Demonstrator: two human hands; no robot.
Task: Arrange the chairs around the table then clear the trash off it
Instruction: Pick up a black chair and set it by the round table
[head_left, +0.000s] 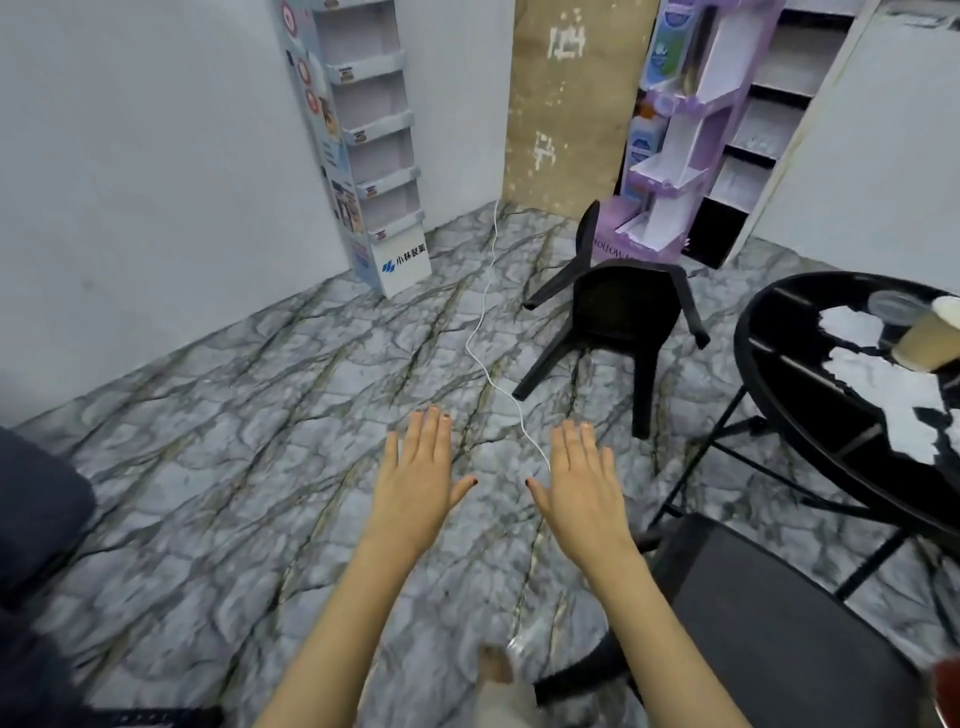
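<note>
We look down on a floor (234, 415) of grey, marble-veined sheet, closed in by plain white walls (130, 182). At 11 o'clock stands a white cardboard display rack (374, 156). At 1 o'clock a purple one (670, 156) stands beside a rough brown board (566, 104). A thin white cable (483, 332) snakes from the far corner toward us.

Our left hand (415, 478) and right hand (582, 483) are stretched out side by side at 12 o'clock, palms down. The fingers are straight and close together and the thumbs point at each other. Both hands are spread flat in the air, holding and touching nothing.

Beyond the right hand, at 1 o'clock, a black moulded plastic chair (623, 312) lies tipped over on the floor, its legs splayed. At 3 o'clock is the round black slatted desk (779, 374) on thin metal legs. On it are torn white paper scraps (878, 379), a tan paper cup (930, 338) and a clear plastic lid (893, 306). A second black chair (769, 613) sits at 5 o'clock, near the desk's edge.
</note>
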